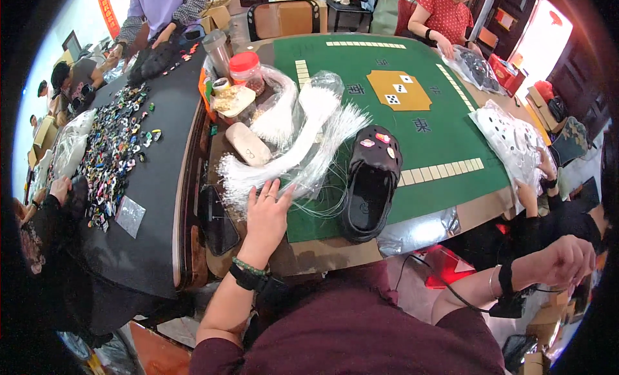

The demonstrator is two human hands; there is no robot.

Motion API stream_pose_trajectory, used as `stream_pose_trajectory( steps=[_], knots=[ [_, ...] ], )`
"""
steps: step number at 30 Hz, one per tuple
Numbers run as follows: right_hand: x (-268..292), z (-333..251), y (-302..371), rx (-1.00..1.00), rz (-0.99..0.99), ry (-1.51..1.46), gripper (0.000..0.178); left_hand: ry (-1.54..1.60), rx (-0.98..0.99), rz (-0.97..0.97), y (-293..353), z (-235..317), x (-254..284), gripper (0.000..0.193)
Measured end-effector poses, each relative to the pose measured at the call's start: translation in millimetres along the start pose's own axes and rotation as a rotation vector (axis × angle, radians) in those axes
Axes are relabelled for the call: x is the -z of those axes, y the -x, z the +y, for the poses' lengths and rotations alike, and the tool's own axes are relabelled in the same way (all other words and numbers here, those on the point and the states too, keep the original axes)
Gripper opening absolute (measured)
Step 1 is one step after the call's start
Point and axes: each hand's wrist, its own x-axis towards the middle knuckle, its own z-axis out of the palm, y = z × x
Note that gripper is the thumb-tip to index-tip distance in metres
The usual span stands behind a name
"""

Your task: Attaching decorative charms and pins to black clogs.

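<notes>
My left hand [267, 210] lies with its fingers stretched out over the near end of a bundle of thin white plastic strands [284, 162]. More strands fan out to the right, partly in clear plastic wrap. Right of the bundle, a black clog [374, 165] stands on the table with several coloured charms on its toe. Off the table at the far right, my right hand [566, 262] is raised with its fingers curled together; whatever may be between them is too small or hidden to make out.
Behind the strands stand a red-lidded jar [245, 65], a steel tumbler [217, 52] and a beige case [248, 144]. A dark phone [218, 220] lies left of my hand. Many small charms cover the black table [151, 233]. Co-workers handle plastic bags [509, 143] at the right.
</notes>
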Motion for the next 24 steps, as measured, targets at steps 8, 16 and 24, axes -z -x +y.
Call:
stream_pose_trajectory(
  steps=[8,16,24],
  knots=[
    [58,81,54,-0.583,0.559,1.656,0.018,0.129,-0.036,-0.227,1,20,58,0.054],
    [110,134,118,-1.117,0.183,1.866,0.061,0.451,-0.101,-0.195,-6,52,94,0.096],
    [114,166,136,-1.322,0.173,1.850,0.098,0.339,-0.239,-0.170,-5,57,56,0.084]
  ],
)
